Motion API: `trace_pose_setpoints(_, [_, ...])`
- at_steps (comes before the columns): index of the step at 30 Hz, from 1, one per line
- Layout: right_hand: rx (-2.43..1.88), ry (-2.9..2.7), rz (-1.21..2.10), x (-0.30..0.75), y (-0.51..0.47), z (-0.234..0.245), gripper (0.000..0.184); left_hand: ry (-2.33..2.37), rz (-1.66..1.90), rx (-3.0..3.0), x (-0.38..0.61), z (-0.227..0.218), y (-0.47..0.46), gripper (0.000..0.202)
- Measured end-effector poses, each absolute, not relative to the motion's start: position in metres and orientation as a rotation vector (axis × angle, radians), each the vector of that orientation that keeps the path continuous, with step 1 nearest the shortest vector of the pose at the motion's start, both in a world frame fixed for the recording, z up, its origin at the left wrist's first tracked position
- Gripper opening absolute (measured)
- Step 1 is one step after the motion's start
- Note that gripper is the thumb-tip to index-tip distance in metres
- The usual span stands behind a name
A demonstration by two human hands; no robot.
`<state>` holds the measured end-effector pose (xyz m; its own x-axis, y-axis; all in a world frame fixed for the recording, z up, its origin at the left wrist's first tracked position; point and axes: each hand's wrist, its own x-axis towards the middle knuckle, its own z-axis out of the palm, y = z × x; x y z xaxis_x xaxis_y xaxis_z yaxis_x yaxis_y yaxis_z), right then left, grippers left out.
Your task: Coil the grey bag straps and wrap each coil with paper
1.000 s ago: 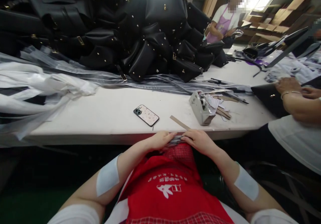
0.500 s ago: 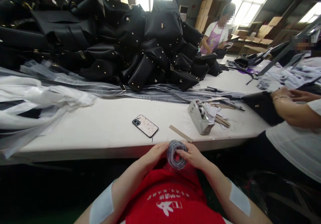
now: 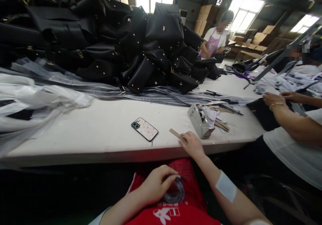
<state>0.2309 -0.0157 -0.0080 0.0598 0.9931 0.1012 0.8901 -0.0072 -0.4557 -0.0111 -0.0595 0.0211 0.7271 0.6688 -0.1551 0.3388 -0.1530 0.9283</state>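
Observation:
My left hand (image 3: 155,183) is closed around a rolled grey bundle (image 3: 174,193), held low against my red apron (image 3: 176,211). My right hand (image 3: 191,143) reaches over the white table's (image 3: 100,131) front edge; its fingers lie on a flat tan cardboard strip (image 3: 176,134). Whether they grip the strip I cannot tell. A phone (image 3: 144,129) in a patterned case lies face down just left of that hand. A grey tape dispenser (image 3: 200,121) sits just to the right of it.
A tall heap of black handbags (image 3: 130,40) fills the back of the table. Clear plastic bags (image 3: 37,97) spread along the left. A seated person's arms (image 3: 289,114) work on a black bag (image 3: 261,112) at the right. Another person (image 3: 213,40) stands at the far end.
Both hands were together on the grey bundle at the table edge. The left hand has dropped to my lap with the bundle, and the right hand has let go and reached to the cardboard strip.

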Motion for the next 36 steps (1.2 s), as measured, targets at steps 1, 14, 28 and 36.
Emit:
trace_pose_setpoints(1, [-1.981,-1.901,0.211,0.232,-0.012,-0.014,0.018,0.784,0.347,1.705,-0.011,0.022,-0.058,0.031])
trace_pose_setpoints(14, [-2.058,-2.105,-0.038,0.241,-0.009,-0.017,0.02,0.817,0.385,1.534,-0.002,0.015,-0.055,0.038])
trace_pose_setpoints(28, [-2.102,-1.995,-0.07,0.233,-0.006,-0.014,0.024,0.833,0.428,1.54,-0.003,0.014,-0.055,0.039])
trace_pose_setpoints(36, [-1.818,-1.72,0.071,0.234,-0.037,0.037,0.029,0.715,0.376,1.329,-0.009,0.006,-0.049,0.046])
